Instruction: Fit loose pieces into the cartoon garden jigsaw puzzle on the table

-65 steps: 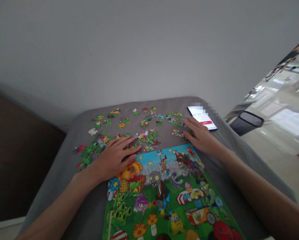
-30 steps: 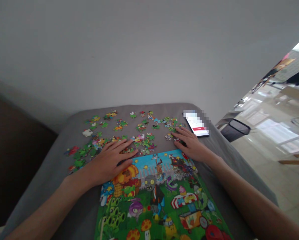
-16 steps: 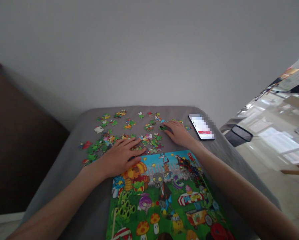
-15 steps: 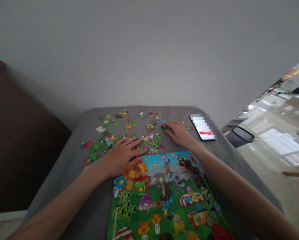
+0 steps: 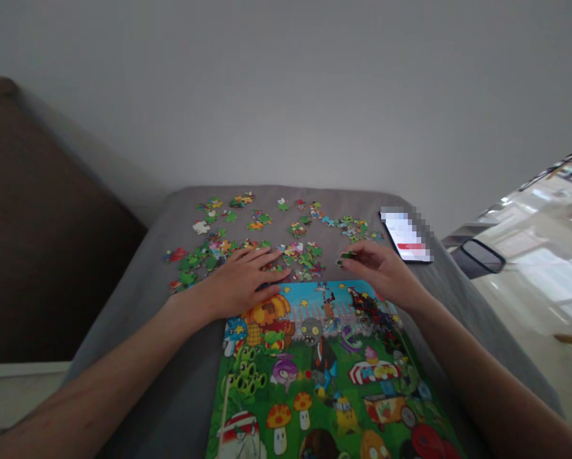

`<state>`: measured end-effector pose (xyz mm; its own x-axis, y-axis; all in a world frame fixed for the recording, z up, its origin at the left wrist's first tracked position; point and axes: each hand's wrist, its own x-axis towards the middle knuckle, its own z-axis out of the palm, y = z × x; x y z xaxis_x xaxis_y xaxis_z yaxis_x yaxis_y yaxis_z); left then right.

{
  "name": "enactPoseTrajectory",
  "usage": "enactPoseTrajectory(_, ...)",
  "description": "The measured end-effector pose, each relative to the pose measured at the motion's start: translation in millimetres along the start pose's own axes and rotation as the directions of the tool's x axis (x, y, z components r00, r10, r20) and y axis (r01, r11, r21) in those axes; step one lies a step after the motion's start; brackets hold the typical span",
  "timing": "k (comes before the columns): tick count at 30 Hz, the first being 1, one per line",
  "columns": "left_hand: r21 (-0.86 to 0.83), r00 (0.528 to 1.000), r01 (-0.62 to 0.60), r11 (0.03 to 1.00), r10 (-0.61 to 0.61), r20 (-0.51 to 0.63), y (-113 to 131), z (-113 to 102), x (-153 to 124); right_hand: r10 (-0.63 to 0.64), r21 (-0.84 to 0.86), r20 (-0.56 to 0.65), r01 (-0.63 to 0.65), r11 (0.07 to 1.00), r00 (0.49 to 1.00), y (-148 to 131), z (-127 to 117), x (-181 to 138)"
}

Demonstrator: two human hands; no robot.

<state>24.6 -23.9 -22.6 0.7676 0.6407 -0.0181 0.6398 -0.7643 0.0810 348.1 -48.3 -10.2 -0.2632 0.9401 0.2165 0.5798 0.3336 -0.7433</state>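
Observation:
My right hand [image 5: 384, 271] pinches a small dark green puzzle piece [image 5: 347, 255] above the far right corner of the picture board [image 5: 314, 370]. The board shows cartoon plants and zombies on a green lawn. My left hand [image 5: 248, 280] lies flat with fingers stretched over the board's far left corner and some loose puzzle pieces [image 5: 305, 258]. Some pieces under and beside its fingers are hidden. More pieces [image 5: 257, 220] are scattered behind both hands, and a small cluster [image 5: 355, 226] lies beyond my right hand.
A phone [image 5: 407, 236] with a lit screen lies at the table's right side. The grey cloth-covered table [image 5: 137, 306] meets a plain wall [image 5: 286, 95] at the back. A dark brown panel [image 5: 42, 223] stands on the left, and a shiny floor [image 5: 529, 299] shows on the right.
My right hand has drawn back toward me and to the right, lifting a dark green puzzle piece from among the loose ones. My left hand stays in place; the view has shifted slightly.

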Motion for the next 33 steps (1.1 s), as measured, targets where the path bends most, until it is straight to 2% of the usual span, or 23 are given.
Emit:
enactPoseTrajectory(2,-0.003,1.0,-0.003,1.0,0.003,-0.003,-1,2,0,0.029,0.168,0.03,-0.034,0.985,0.999,-8,-1,-12)
enactPoseTrajectory(4,-0.016,1.0,0.0,1.0,0.001,0.01,-2,2,0,0.041,0.251,0.032,-0.047,0.967,0.999,-13,0,-18)
enactPoseTrajectory(11,-0.071,1.0,0.006,0.997,-0.004,0.021,0,-3,-1,0.073,0.213,0.087,-0.09,0.973,0.994,-7,8,-18)
enactPoseTrajectory(16,-0.045,1.0,0.001,0.999,0.001,0.025,-3,-5,0,0.064,0.173,0.044,-0.071,0.982,0.997,-3,2,-15)
enactPoseTrajectory(21,-0.052,0.993,-0.015,0.999,0.009,-0.118,-11,1,3,0.095,0.252,0.028,-0.099,0.963,0.995,8,-9,-8)
enactPoseTrajectory(27,0.002,0.958,-0.066,0.998,0.064,-0.281,-18,6,6,0.145,0.254,0.177,-0.187,0.949,0.973,22,-21,-5)
enactPoseTrajectory(33,0.031,0.95,-0.071,0.997,0.077,-0.302,-19,5,4,0.127,0.222,0.156,-0.16,0.962,0.98,24,-22,-4)
